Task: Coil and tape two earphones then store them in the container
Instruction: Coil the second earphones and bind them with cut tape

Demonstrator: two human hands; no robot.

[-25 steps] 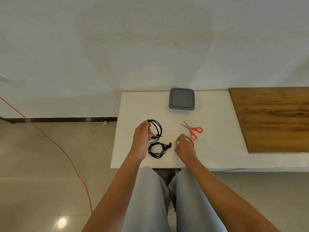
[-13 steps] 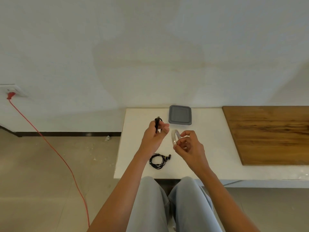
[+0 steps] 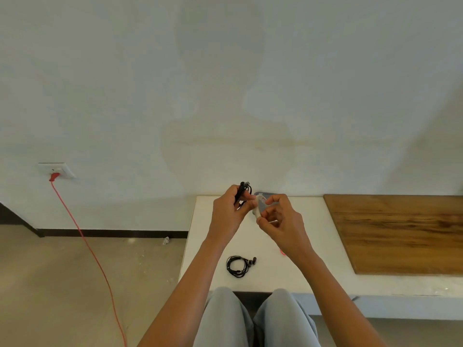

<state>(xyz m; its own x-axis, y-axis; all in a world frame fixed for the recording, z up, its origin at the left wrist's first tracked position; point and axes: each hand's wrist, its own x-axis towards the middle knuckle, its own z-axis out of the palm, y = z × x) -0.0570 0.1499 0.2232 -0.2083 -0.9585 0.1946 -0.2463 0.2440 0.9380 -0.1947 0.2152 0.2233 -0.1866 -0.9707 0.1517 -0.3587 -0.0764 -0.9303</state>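
Observation:
My left hand (image 3: pixel 229 212) is raised above the white table (image 3: pixel 200 246) and pinches a coiled black earphone (image 3: pixel 243 190), whose top sticks out above my fingers. Right beside it, my right hand (image 3: pixel 279 221) holds a clear tape roll (image 3: pixel 258 207) edge-on against the left fingers. A second coiled black earphone (image 3: pixel 239 265) lies on the table near its front edge, between my forearms. The grey container (image 3: pixel 261 195) at the table's back is almost wholly hidden behind my hands.
A wooden board (image 3: pixel 400 231) covers the right part of the table. A red scrap of the scissors (image 3: pixel 282 252) peeks out under my right wrist. A red cable (image 3: pixel 82 236) runs from a wall socket (image 3: pixel 57 169) down across the floor at the left.
Both hands have lifted off the table, the left with one earphone coil, the right with the tape roll, and have come together. The camera has tilted up, so the table sits lower in view.

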